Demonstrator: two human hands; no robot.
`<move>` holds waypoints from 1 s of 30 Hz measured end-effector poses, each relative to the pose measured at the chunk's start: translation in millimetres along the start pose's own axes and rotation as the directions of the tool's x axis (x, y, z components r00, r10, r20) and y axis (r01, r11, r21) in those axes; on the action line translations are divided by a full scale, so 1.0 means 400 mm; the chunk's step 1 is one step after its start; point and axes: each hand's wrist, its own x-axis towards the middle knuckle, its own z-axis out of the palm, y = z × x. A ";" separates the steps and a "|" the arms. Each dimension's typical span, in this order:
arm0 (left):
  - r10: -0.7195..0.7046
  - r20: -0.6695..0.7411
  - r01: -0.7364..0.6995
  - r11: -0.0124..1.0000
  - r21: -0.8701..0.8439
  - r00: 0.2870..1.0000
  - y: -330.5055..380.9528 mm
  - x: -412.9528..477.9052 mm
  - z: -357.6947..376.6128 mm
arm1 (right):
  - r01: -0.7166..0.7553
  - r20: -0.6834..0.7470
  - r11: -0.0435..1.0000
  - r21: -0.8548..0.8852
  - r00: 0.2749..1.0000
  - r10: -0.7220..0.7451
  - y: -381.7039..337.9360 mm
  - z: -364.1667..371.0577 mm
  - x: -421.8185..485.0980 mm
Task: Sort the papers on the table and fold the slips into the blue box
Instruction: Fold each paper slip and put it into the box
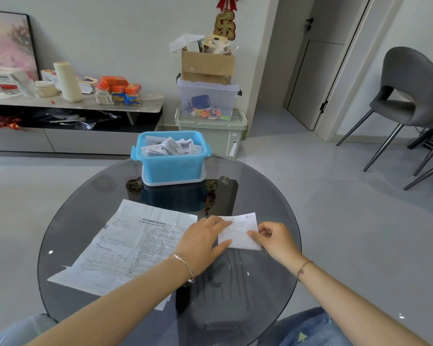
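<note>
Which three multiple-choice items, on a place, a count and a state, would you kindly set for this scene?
1. Where does the blue box stand? A floor; B far side of the glass table; C chair.
2. How many hands touch the small slip? A none; B one; C two.
3. The blue box is: A lidded; B open, empty; C open, holding folded slips.
Answers: B: it sits beyond the large sheet; C: the left hand rests on it, the right hand pinches its edge; C: paper shows above its rim.

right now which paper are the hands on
The small slip: left hand presses it, right hand pinches its edge. The large sheet lies spread to its left.
</note>
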 end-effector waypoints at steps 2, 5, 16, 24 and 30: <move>0.101 0.103 -0.107 0.993 0.057 0.990 -0.001 -0.016 0.002 | -0.022 0.015 1.000 0.006 1.000 0.021 0.003 0.002 0.002; 0.135 0.202 -0.160 0.980 0.115 0.970 0.001 -0.036 0.007 | -0.048 0.011 0.999 -0.006 0.999 0.048 0.004 0.003 0.007; 0.092 0.258 -0.143 0.972 0.186 0.962 0.002 -0.044 0.025 | -0.096 0.020 0.995 -0.019 0.995 0.096 -0.001 0.006 0.018; 0.095 0.249 -0.149 0.966 0.210 0.964 0.004 -0.044 0.034 | -0.137 -0.004 0.991 -0.004 0.991 0.137 -0.015 0.007 0.016; 0.086 0.288 -0.167 0.948 0.270 0.954 0.013 -0.045 0.037 | -0.152 -0.029 0.988 -0.006 0.988 0.152 -0.022 0.012 0.016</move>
